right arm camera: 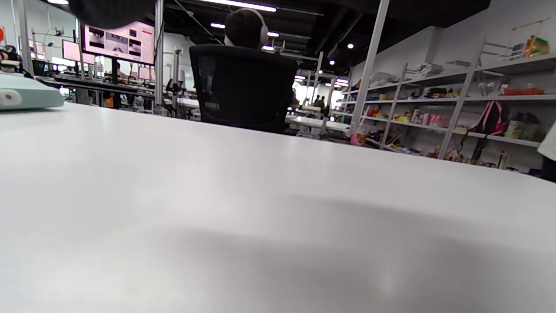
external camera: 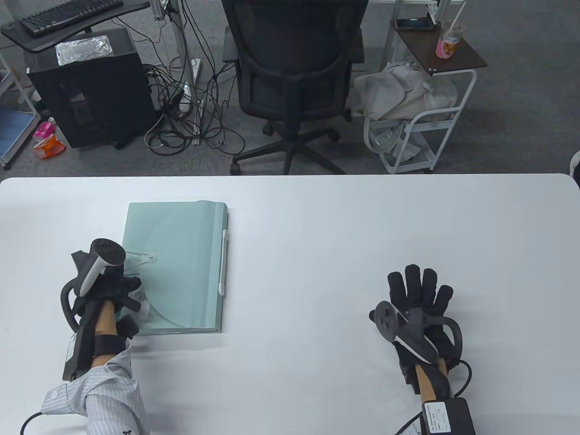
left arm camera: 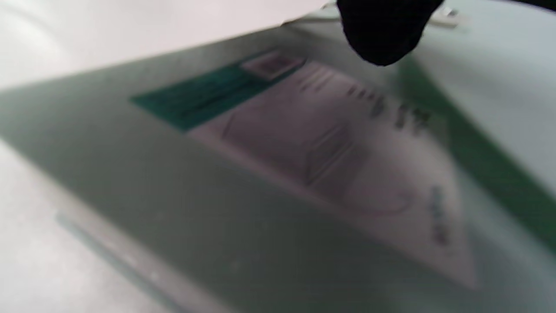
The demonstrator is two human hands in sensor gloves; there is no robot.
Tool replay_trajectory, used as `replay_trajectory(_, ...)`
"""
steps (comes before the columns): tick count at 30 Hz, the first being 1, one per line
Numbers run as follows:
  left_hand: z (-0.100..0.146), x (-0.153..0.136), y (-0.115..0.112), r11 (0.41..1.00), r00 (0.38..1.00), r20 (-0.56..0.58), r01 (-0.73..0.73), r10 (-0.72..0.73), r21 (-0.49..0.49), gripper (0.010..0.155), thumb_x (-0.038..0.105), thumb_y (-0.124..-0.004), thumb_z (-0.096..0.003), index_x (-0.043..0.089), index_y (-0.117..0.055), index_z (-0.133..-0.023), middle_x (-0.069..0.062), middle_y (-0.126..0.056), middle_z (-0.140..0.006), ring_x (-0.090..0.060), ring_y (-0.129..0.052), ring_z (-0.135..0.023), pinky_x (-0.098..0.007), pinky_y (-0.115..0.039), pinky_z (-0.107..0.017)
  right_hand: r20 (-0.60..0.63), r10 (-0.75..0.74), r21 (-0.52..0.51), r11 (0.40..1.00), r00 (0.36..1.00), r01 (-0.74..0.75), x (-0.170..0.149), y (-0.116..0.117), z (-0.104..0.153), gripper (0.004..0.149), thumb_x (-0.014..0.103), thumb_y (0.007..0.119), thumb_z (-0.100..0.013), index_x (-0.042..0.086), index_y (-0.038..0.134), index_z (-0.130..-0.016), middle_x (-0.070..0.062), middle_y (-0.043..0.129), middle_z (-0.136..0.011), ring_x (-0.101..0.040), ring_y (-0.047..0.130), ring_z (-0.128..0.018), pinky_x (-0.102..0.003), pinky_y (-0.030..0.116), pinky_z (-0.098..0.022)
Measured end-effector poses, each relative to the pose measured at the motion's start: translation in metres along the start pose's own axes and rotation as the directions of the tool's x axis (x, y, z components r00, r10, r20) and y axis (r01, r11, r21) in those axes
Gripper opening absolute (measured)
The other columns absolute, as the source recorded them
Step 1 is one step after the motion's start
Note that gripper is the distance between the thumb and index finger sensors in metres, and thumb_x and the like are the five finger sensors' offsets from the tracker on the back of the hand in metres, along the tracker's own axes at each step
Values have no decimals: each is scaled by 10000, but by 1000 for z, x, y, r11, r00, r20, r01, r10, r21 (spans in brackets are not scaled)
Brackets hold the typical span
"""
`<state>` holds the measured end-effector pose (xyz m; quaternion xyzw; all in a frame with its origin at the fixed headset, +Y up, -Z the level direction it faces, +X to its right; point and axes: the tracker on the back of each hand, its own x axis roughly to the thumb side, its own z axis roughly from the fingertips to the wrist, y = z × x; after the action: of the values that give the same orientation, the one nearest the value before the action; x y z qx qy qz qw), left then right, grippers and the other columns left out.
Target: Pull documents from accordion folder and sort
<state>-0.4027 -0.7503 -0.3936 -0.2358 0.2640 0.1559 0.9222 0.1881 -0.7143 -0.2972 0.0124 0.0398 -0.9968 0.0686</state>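
Closest to us, the right hand (external camera: 419,301) is lying flat on the white tabletop (external camera: 317,235), palm down, its fingers (external camera: 413,278) spread wide and holding nothing. We are seeing it well apart from the pale green accordion folder (external camera: 181,267), which is lying closed and flat on the left part of the tabletop, its white handle (external camera: 223,260) running along its right edge.

Our left hand (external camera: 108,290) is resting at the folder's near left corner, with the fingers (external camera: 131,294) curled against the front flap beside the string closure (external camera: 152,258). We cannot tell whether they are actually pinching the flap or the string, or only touching them.

From the left wrist view we are looking through the folder's (left arm camera: 260,195) translucent cover at a blurred printed sheet (left arm camera: 347,152) with a dark green band, while one gloved fingertip (left arm camera: 382,34) is hanging over the cover. From the right wrist view we are seeing only bare tabletop (right arm camera: 260,195) and the folder's corner (right arm camera: 26,93) at far left.
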Motion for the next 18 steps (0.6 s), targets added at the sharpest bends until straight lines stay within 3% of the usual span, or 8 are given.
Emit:
replay_trajectory(6, -13, -9, -7, 995, 995, -57, -87, 83, -57, 924, 455, -725, -556, 213, -59, -1148, -87, -107, -1230, -367, -202, -1167, -494, -191, -830, -1, 31, 24, 999, 1000, -31, 1, 3, -1, 864, 615, 557, -420, 160, 195, -1058, -223, 173, -1136, -569, 173, -1007, -756, 240, -695)
replay_trajectory(9, -16, -9, -10, 991, 992, -79, -106, 100, -80, 864, 439, -715, -556, 183, -172, -1177, -112, -205, -1240, -375, -270, -1163, -508, -228, -825, 2, 28, 26, 999, 1000, -28, 1, 4, -1, 863, 614, 558, -419, 157, 200, -1058, -222, 174, -1138, -567, 177, -1008, -754, 241, -696)
replay_trajectory(18, -12, 9, -10, 997, 981, -190, 54, -43, 54, 719, 418, -700, -548, 126, -404, -1135, -99, -448, -1198, -398, -503, -1129, -558, -368, -828, 7, 37, 46, 998, 999, -37, 3, 9, -1, 864, 613, 559, -419, 155, 200, -1058, -220, 174, -1138, -564, 177, -1010, -753, 242, -697)
